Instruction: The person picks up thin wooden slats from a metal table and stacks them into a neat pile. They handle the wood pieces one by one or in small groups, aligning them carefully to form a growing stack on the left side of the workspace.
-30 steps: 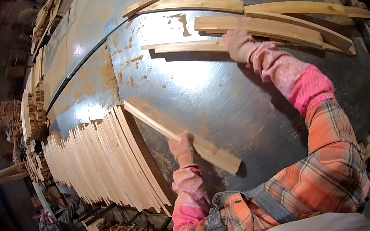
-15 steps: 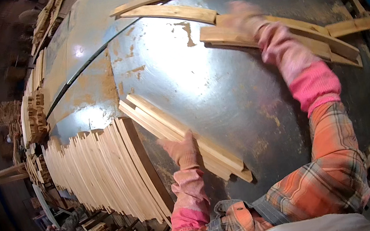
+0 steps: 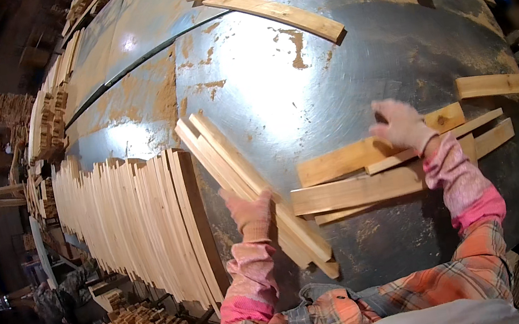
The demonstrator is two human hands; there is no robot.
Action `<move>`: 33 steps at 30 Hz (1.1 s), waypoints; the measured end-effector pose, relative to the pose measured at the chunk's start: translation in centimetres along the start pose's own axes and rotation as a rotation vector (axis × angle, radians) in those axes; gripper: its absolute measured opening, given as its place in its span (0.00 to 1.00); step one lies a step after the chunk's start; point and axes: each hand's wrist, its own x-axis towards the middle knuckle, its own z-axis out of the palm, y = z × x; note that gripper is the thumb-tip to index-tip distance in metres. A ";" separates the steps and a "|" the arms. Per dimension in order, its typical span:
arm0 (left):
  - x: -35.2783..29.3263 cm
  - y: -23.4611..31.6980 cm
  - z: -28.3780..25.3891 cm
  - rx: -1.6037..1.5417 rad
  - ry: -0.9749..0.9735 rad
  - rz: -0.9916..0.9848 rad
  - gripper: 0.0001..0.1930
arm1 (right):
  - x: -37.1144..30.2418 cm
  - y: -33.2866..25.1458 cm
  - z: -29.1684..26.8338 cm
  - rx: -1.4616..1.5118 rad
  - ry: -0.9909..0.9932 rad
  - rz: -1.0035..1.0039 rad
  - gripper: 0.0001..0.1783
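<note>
Seen from above: round, worn metal table (image 3: 302, 87). Left hand (image 3: 250, 211), gloved, closed around a small bundle of thin wooden slats (image 3: 249, 184) slanting across the table, beside a long fanned row of slats (image 3: 134, 229) along the left edge. Right hand (image 3: 403, 125), gloved, fingers spread flat on loose slats (image 3: 377, 174) lying crosswise at right. Best done, by judgement, with slat ends squared and the bundle gripped near its middle

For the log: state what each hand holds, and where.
Left hand grips a bundle of slats near its middle. Right hand rests on loose slats, gripping none.
</note>
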 end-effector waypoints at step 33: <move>4.1 1.6 -1.7 0.450 0.059 0.037 0.64 | 11.7 -5.4 -11.3 0.812 0.246 -0.048 0.28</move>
